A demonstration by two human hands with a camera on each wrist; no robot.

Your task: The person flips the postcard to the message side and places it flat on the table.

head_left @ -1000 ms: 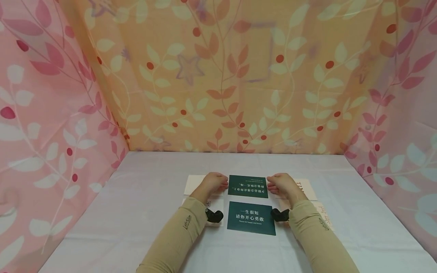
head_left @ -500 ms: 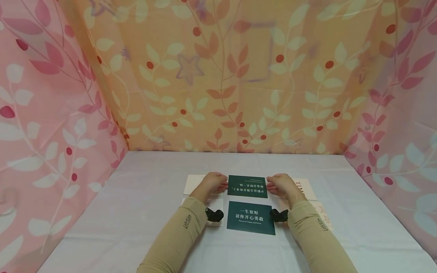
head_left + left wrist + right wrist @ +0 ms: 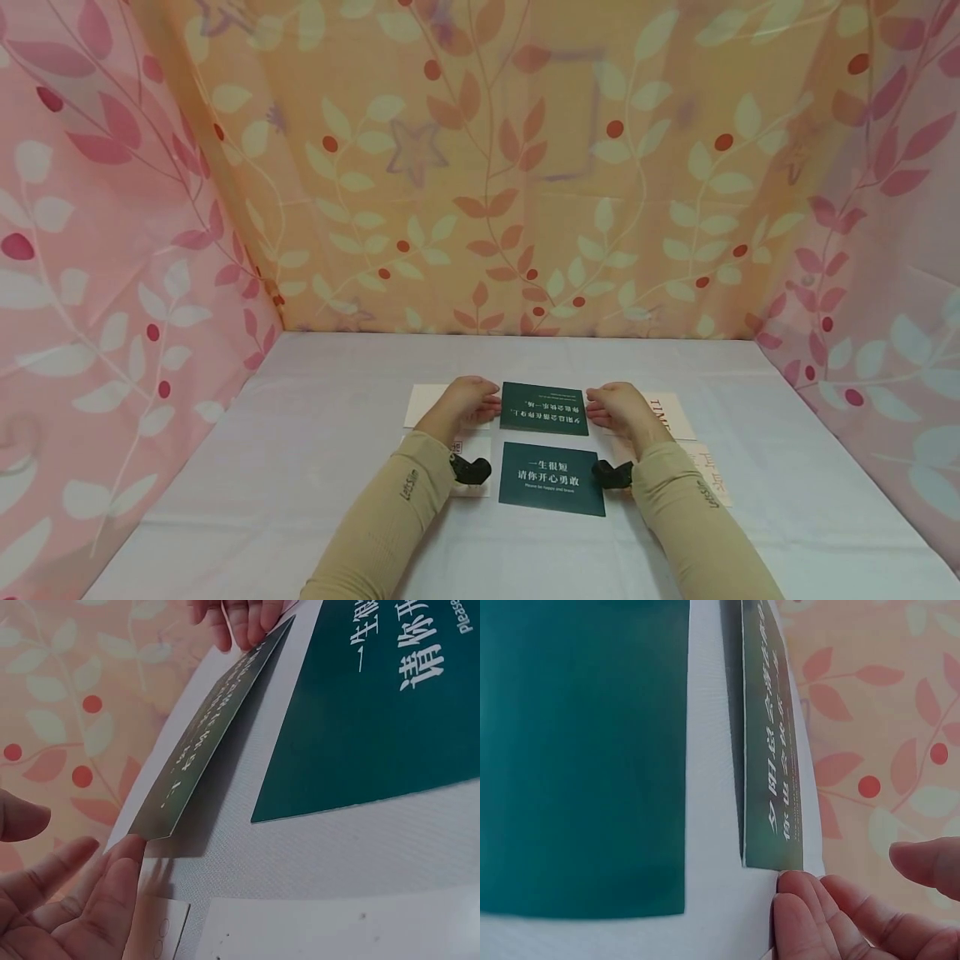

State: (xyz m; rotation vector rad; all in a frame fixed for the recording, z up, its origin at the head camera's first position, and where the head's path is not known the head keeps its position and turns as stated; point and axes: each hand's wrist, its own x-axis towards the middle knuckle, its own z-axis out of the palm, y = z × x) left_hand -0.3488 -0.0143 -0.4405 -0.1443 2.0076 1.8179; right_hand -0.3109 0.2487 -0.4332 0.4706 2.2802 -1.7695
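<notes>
A dark green card [image 3: 543, 410] with white Chinese lettering, upside down from this side, lies between both hands. Fingertips of the left hand [image 3: 471, 402] touch its left end, and in the left wrist view that hand's thumb [image 3: 22, 817] stands apart from the card. At the right end are the fingertips of the right hand [image 3: 618, 404], with its thumb [image 3: 930, 862] also held away in the right wrist view. Both wrist views show this card [image 3: 214, 739] tilted, with a shadow under its near edge. Nearer the person lies a second green card [image 3: 551, 479], its lettering upright.
Pale cards lie under the forearms: a cream card [image 3: 426, 406] and a white card [image 3: 478, 447] at left, a cream card [image 3: 672, 418] and a peach card [image 3: 708, 471] at right. White cloth [image 3: 225, 492] covers the table; patterned curtains [image 3: 480, 167] enclose it.
The far edge of the upside-down green card has risen very slightly, and the left hand with it. The right hand and the other cards look almost still.
</notes>
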